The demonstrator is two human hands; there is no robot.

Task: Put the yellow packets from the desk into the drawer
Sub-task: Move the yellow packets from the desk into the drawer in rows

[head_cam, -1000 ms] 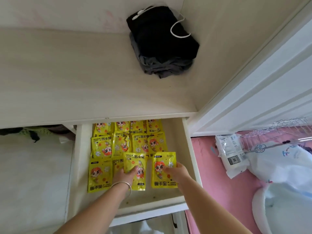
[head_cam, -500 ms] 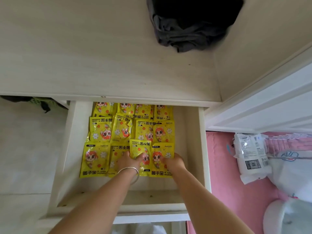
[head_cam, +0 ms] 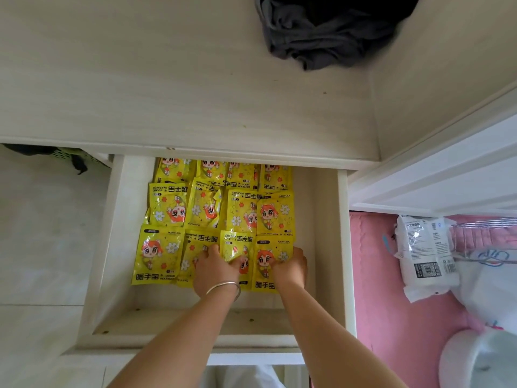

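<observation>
Pressing down on yellow hand-warmer packets (head_cam: 221, 219), both hands are seen inside the open drawer (head_cam: 343, 247).

Nearest the camera, two bare forearms are extended over the drawer's front rail. The left hand (head_cam: 216, 268), with a silver bangle (head_cam: 225, 287) worn at its wrist, is laid flat with fingers loosely spread across two packets of the front row; nothing is gripped. The right hand (head_cam: 291, 266) is curled, its fingertips pinched on the front-right packet (head_cam: 265, 266). Behind, the packets are arranged in overlapping rows of four, reaching back beneath the tabletop (head_cam: 167, 88). Farthest off, dark folded clothing (head_cam: 321, 37) is left on the tabletop's rear right corner.
</observation>
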